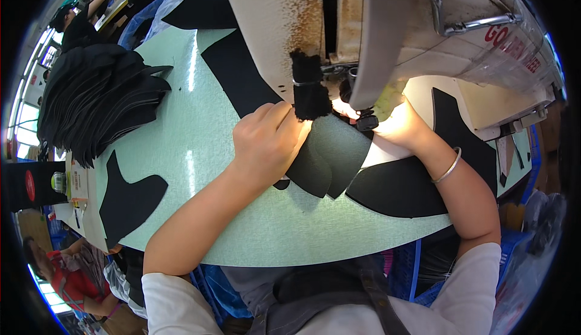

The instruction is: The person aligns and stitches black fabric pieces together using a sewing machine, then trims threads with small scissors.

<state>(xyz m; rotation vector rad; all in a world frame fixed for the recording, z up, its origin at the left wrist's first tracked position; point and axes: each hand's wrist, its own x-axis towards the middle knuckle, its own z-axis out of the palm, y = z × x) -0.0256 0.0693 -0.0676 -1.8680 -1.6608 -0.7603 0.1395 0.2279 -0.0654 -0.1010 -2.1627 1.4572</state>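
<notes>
A sewing machine [387, 38] with a pale, rust-stained head stands over the work. Below its head lie curved black fabric pieces [339, 153], partly overlapping. My left hand [272, 138] is closed at their left side, fingers curled with the tips on the black fabric. On the other side of the needle area, my right hand [396, 123] reaches in under the lamp light. Most of its fingers are hidden behind the machine head, with a fingertip showing near the needle. A black fuzzy pad [310, 87] on the head hides part of the stitching spot.
A thick stack of black cut pieces [103, 96] sits at the left, with a single cut piece [128, 199] nearer me. More black pieces [399, 188] lie under my right forearm. Blue crates [408, 268] stand below the pale green table [254, 232]. Other people are at far left.
</notes>
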